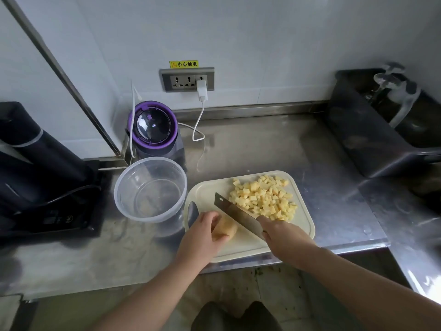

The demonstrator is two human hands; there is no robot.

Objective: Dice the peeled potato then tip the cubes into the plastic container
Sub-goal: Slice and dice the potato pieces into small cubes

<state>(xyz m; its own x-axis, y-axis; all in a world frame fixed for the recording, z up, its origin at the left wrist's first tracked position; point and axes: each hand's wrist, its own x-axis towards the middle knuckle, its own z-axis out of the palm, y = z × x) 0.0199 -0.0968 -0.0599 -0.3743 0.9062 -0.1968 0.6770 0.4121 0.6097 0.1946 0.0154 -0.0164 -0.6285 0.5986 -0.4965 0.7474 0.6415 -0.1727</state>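
Here the left hand (202, 231) curls round the peeled yellow potato chunk (225, 229), steadying it. The right hand (284, 237) grips the steel cleaver (235, 212), pale cubes (262, 199) heaped far right, clear.

Peeled potato chunk (226, 229) uncut; pale-yellow cubes (262, 199) heaped beyond-right; clear plastic container (150, 159) upright, left of both.

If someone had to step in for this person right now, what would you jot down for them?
Left hand holds the remaining potato piece down on the near-left of the cutting board.
Right hand holds the cleaver, its blade between that piece and the cubes.
Done: a pile of potato cubes sits on the board's far right.
Left: dice the last piece, then tip all the cubes into the plastic container, which stands left of the board and looks empty.
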